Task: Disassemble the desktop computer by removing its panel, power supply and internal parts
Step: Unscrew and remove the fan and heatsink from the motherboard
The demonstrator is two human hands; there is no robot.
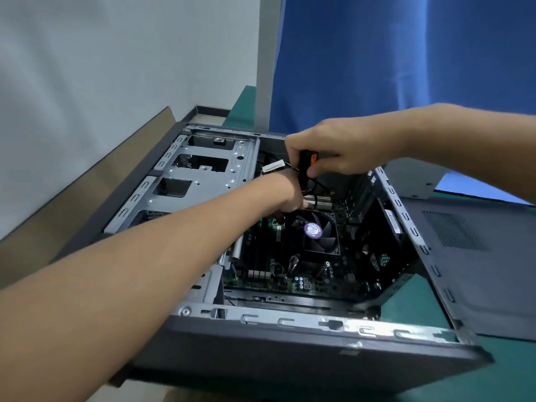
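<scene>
Desktop computer case (290,352) laid on its side on a green work surface (412,303), open side up, interior exposed. Inside: green motherboard (293,274) at the bottom of the case, with a black cooling fan (319,232) bearing a purple round label at its hub. Silver drive cage (200,181) along the left half of the opening, with several rectangular cut-outs. Black cables (319,182) running across the upper interior above the fan, one carrying a white tag (273,166). Left hand (285,198) reaching down into the case just above the fan, fingers curled around dark cabling; exact grip partly hidden by the wrist. Right hand (333,149) above it, clenched on a black tool with an orange part (307,163), held upright and pointing down into the case near the left hand. Removed grey side panel (475,265) lying flat on the work surface just right of the case, vent grille facing up. Brown cardboard (87,198) to the left of the case, against a white wall (116,53). Blue curtain (406,53) behind, at upper right.
</scene>
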